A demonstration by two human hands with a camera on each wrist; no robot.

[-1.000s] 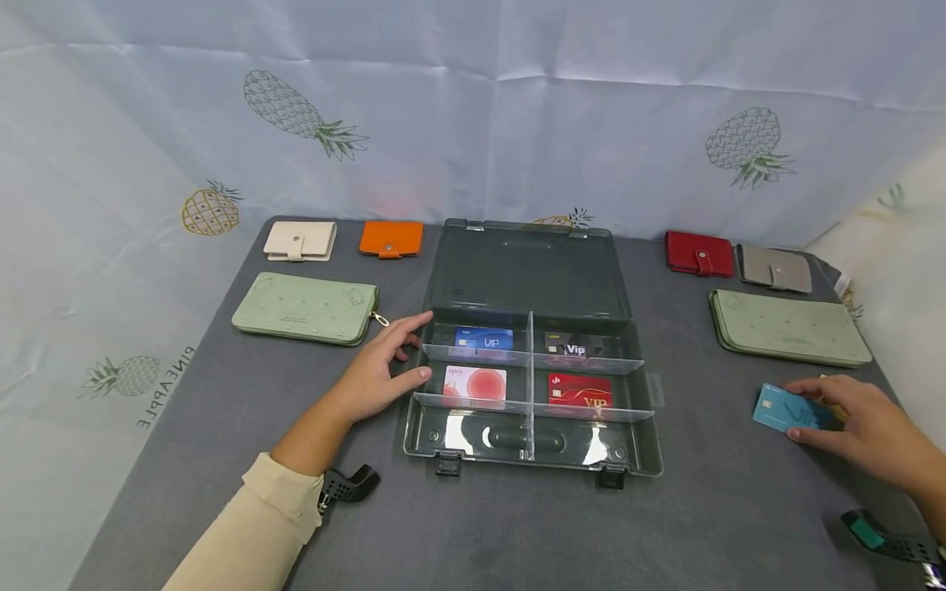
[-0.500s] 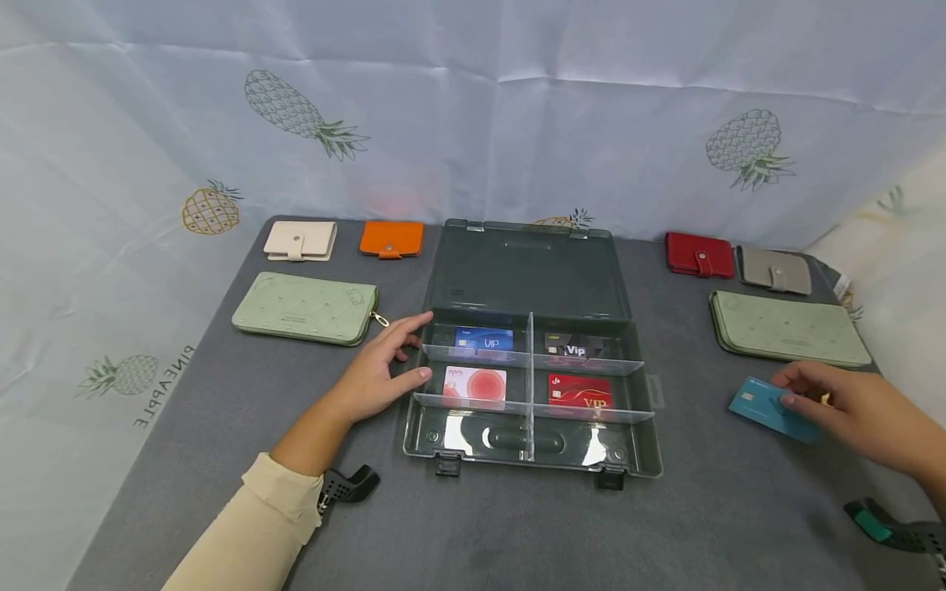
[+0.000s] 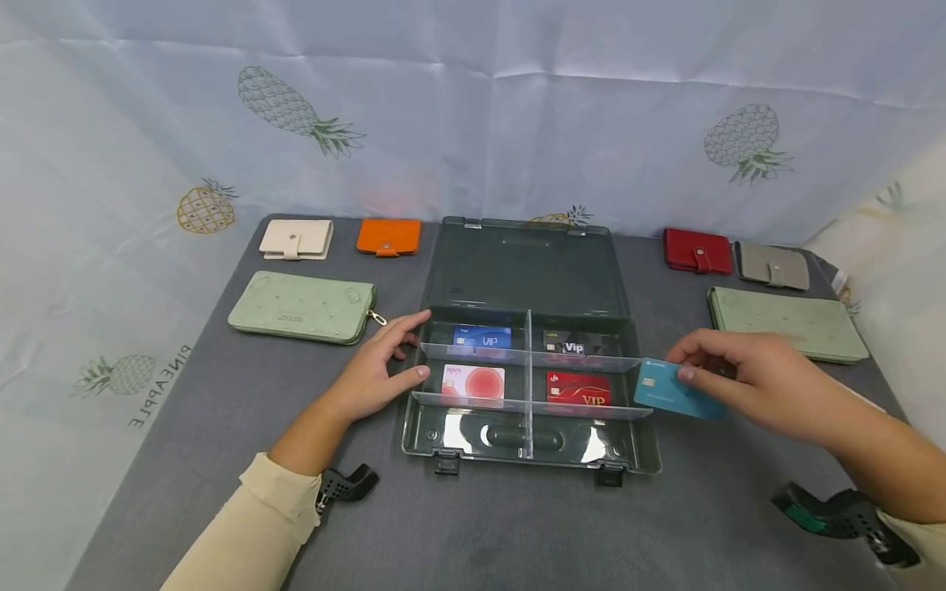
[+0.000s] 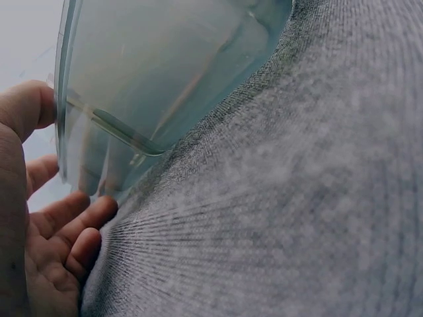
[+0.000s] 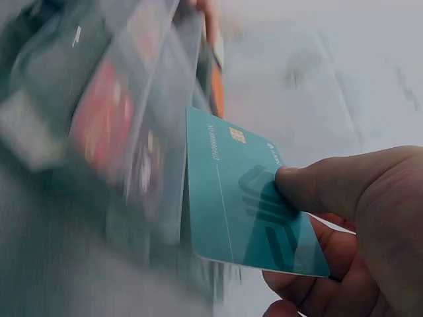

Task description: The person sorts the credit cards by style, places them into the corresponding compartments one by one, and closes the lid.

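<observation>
A teal bank card (image 3: 676, 387) with a gold chip is pinched between the thumb and fingers of my right hand (image 3: 754, 377), tilted, at the right side of the clear grey divided box (image 3: 528, 464). In the right wrist view the thumb presses on the face of the card (image 5: 241, 198). My left hand (image 3: 380, 373) rests against the box's left wall, thumb and fingers spread and loosely bent. Lying in the box compartments are a blue VIP card (image 3: 482, 337), a black Vip card (image 3: 569, 342), a pink-and-white card (image 3: 473, 382) and a red VIP card (image 3: 579, 387).
Behind the box's compartments its lid (image 3: 526, 271) lies back. A green wallet (image 3: 301, 305), a cream card holder (image 3: 297, 238) and an orange one (image 3: 388, 236) lie left. On the right are a red card holder (image 3: 697, 250), a grey one (image 3: 772, 264) and another green wallet (image 3: 787, 322).
My right hand has carried the teal card leftward from the table's right side to the box's right edge. The left hand has stayed at the box.
</observation>
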